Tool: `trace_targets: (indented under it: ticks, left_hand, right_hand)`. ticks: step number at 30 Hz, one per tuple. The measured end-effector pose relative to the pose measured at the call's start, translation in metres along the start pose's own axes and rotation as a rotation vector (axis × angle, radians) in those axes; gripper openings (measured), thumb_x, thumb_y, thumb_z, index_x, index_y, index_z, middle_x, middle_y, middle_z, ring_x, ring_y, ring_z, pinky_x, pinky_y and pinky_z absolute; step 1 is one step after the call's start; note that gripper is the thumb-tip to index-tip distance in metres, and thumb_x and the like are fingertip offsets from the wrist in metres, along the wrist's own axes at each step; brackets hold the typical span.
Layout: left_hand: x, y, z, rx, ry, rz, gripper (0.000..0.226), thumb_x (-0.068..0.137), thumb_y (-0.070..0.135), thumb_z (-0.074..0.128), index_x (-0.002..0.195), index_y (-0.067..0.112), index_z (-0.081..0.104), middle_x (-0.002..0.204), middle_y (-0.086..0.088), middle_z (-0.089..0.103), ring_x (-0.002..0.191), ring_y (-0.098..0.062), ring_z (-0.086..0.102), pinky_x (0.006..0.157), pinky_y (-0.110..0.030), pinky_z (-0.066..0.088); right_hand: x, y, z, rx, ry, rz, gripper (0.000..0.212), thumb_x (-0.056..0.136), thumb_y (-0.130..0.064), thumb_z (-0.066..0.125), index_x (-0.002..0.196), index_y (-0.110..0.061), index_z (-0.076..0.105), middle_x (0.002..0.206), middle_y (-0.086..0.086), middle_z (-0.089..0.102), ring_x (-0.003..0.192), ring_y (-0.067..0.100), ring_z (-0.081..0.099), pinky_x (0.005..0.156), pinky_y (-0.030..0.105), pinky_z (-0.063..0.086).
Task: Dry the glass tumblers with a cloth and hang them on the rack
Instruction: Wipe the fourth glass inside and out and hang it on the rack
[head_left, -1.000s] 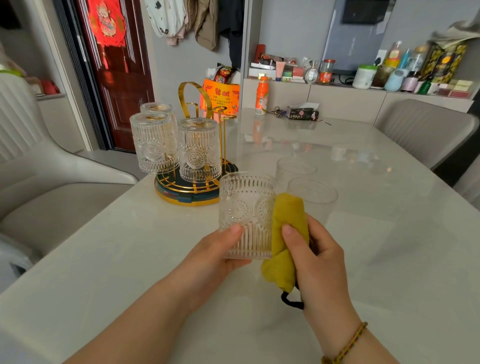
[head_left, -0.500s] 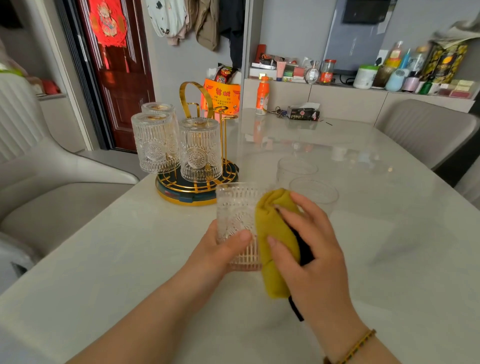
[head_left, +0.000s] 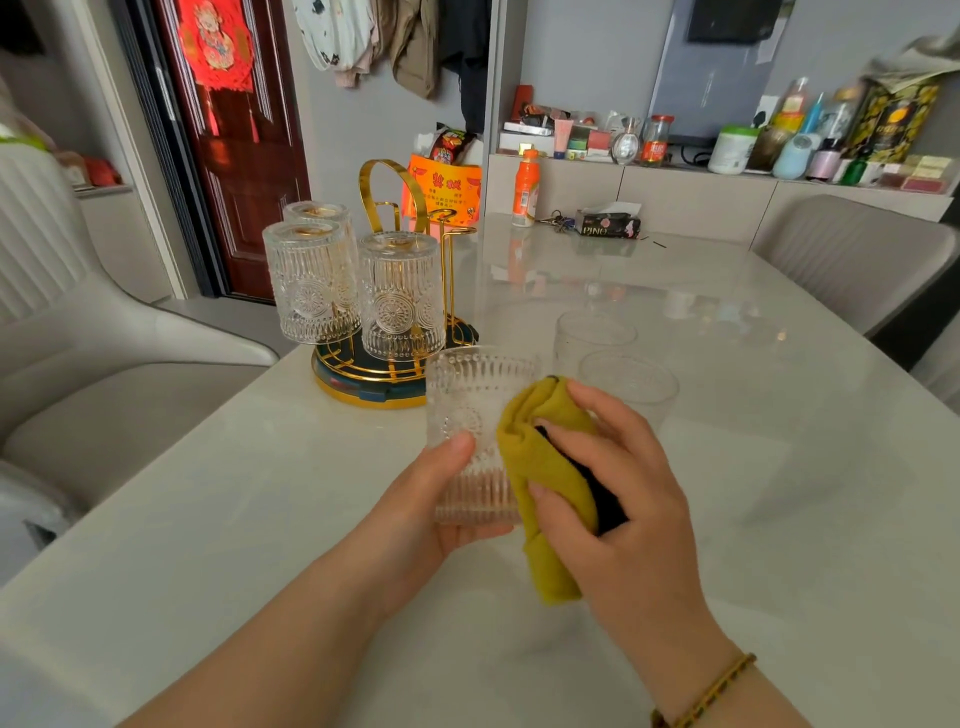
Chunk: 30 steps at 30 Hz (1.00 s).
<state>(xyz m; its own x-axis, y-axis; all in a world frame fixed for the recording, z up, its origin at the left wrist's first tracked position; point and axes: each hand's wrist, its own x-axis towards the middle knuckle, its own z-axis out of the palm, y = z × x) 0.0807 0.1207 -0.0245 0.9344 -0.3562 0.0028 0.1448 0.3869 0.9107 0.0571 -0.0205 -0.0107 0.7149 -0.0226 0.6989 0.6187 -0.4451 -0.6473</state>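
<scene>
My left hand (head_left: 436, 499) grips a ribbed glass tumbler (head_left: 470, 410) upright above the table, thumb on its near side. My right hand (head_left: 618, 478) holds a yellow cloth (head_left: 550, 467) pressed against the tumbler's right side, fingers curled over it. Behind stands a gold rack (head_left: 387, 364) with a dark round base; three ribbed tumblers (head_left: 402, 296) hang upside down on its pegs. Two plain glasses (head_left: 628, 382) stand upright on the table just beyond my right hand.
The white marble table (head_left: 753, 467) has an orange bottle (head_left: 524, 189), keys and a dark tissue pack (head_left: 608, 226) at its far edge. Grey chairs (head_left: 852, 260) stand on both sides. A cluttered shelf runs along the back wall.
My right hand has slid the cloth leftward across the tumbler's side and wrapped further over it. My left hand has kept hold of the tumbler, which sits slightly lower.
</scene>
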Motion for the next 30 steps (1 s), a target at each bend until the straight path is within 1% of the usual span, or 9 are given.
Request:
trace_targets:
  ticks: [3,8,11,13,15,20,24,27,30]
  left_hand:
    - [-0.005,0.002,0.003,0.002,-0.098,0.009,0.083,0.036,0.062,0.081,0.105,0.018,0.064,0.099,-0.003,0.073,0.09,-0.017,0.069,0.069,-0.027,0.055]
    - [-0.003,0.004,-0.002,-0.057,-0.096,0.084,0.078,0.039,0.063,0.08,0.103,0.021,0.069,0.108,-0.006,0.07,0.098,-0.02,0.067,0.073,-0.028,0.055]
    - [-0.001,0.005,-0.004,-0.059,-0.052,0.094,0.075,0.038,0.064,0.079,0.101,0.025,0.071,0.108,-0.001,0.07,0.099,-0.015,0.066,0.074,-0.024,0.054]
    - [-0.001,0.005,-0.004,-0.038,-0.025,0.081,0.063,0.051,0.06,0.075,0.102,0.024,0.069,0.107,0.0,0.071,0.099,-0.014,0.066,0.075,-0.023,0.055]
    - [-0.001,0.004,-0.003,-0.015,0.026,0.065,0.046,0.068,0.054,0.055,0.102,0.024,0.064,0.101,0.002,0.072,0.092,-0.012,0.068,0.072,-0.023,0.055]
    - [0.005,0.0,-0.005,0.004,0.136,0.069,0.047,0.07,0.052,0.053,0.104,0.021,0.061,0.095,-0.001,0.074,0.086,-0.015,0.07,0.074,-0.028,0.058]
    - [0.006,-0.001,-0.004,-0.039,0.136,0.05,0.046,0.075,0.044,0.053,0.111,0.016,0.059,0.094,-0.002,0.073,0.08,-0.014,0.07,0.069,-0.028,0.058]
    - [0.005,-0.004,-0.005,0.067,0.135,0.071,0.087,0.052,0.055,0.076,0.122,0.011,0.049,0.102,-0.005,0.069,0.088,-0.016,0.069,0.068,-0.026,0.055]
    - [0.004,-0.004,-0.005,0.106,0.006,0.053,0.106,0.034,0.063,0.081,0.123,0.014,0.049,0.107,-0.005,0.07,0.095,-0.021,0.067,0.074,-0.03,0.055]
  right_hand:
    - [0.006,-0.001,-0.008,0.14,0.074,0.131,0.025,0.065,-0.04,0.055,0.088,-0.044,0.063,0.12,-0.023,0.049,0.108,-0.015,0.047,0.088,0.003,0.037]
    - [0.002,0.0,-0.001,0.285,-0.05,0.388,0.029,0.064,-0.035,0.062,0.081,-0.059,0.062,0.111,-0.007,0.064,0.103,0.009,0.06,0.094,0.036,0.049]
    - [-0.001,-0.003,0.002,0.287,-0.066,0.385,0.03,0.058,-0.047,0.062,0.083,-0.063,0.059,0.113,-0.01,0.062,0.103,0.006,0.06,0.092,0.033,0.05]
    - [-0.002,-0.002,0.003,0.285,-0.046,0.382,0.032,0.053,-0.054,0.057,0.084,-0.063,0.059,0.115,-0.011,0.062,0.104,0.005,0.059,0.092,0.032,0.05]
    - [-0.003,-0.001,0.004,0.276,-0.018,0.37,0.031,0.054,-0.053,0.056,0.084,-0.059,0.062,0.116,-0.014,0.06,0.106,0.003,0.057,0.095,0.031,0.048]
    - [-0.007,0.0,0.008,0.173,0.001,0.262,0.035,0.059,-0.05,0.052,0.094,-0.053,0.052,0.121,-0.033,0.042,0.111,-0.021,0.041,0.089,0.0,0.035]
    - [-0.009,0.004,0.013,0.023,-0.077,0.123,0.037,0.068,-0.044,0.049,0.104,-0.051,0.054,0.127,-0.034,0.032,0.115,-0.025,0.03,0.088,-0.006,0.025]
    - [-0.008,0.006,0.011,-0.025,-0.077,0.036,0.046,0.072,-0.037,0.049,0.117,-0.04,0.044,0.127,-0.044,0.03,0.118,-0.022,0.029,0.091,-0.005,0.024]
    - [-0.003,0.003,0.003,0.007,0.02,0.013,0.04,0.073,-0.033,0.05,0.113,-0.039,0.053,0.125,-0.031,0.039,0.116,-0.022,0.032,0.091,-0.004,0.026]
